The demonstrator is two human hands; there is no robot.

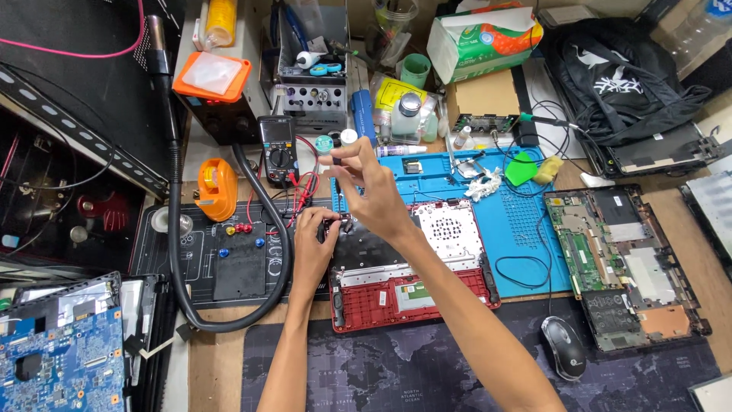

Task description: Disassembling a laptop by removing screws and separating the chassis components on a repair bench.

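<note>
hands point(343, 206) work over red laptop shell point(412, 286) holding a black keyboard point(374, 248).

Not much packaging around: a tissue pack point(480, 38), white with green and orange print, sits well beyond my right hand point(374, 194). A plain cardboard box point(482, 95) is just below it. The multimeter point(277, 149), with its small grey screen, is just beyond my left hand point(313, 236).
</note>
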